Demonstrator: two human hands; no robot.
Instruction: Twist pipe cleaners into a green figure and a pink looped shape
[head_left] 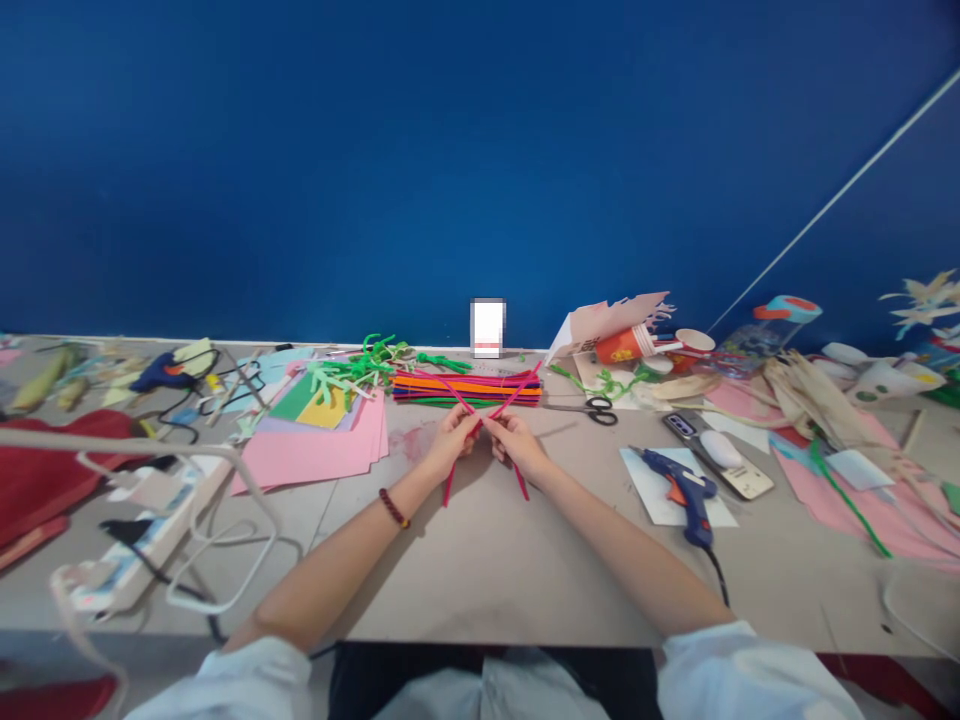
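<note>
Pink pipe cleaners (519, 387) cross in an X in front of me, their lower ends hanging below my hands. My left hand (454, 438) is closed in a pinch on them near the crossing. From the other side my right hand (514, 442) pinches them too, its fingertips almost against the left ones. My fingers cover the crossing itself, so I cannot tell whether the stems are twisted together. Just beyond my hands lies a bundle of coloured pipe cleaners (465, 390), with orange, purple, pink and green stems.
On the right lie scissors (600, 410), a blue glue gun (686, 490) on white paper, and a phone (739, 475). To the left are pink paper sheets (300, 455), green pipe-cleaner pieces (337, 383) and a power strip (154, 540) with cables. A blue wall (480, 180) stands behind.
</note>
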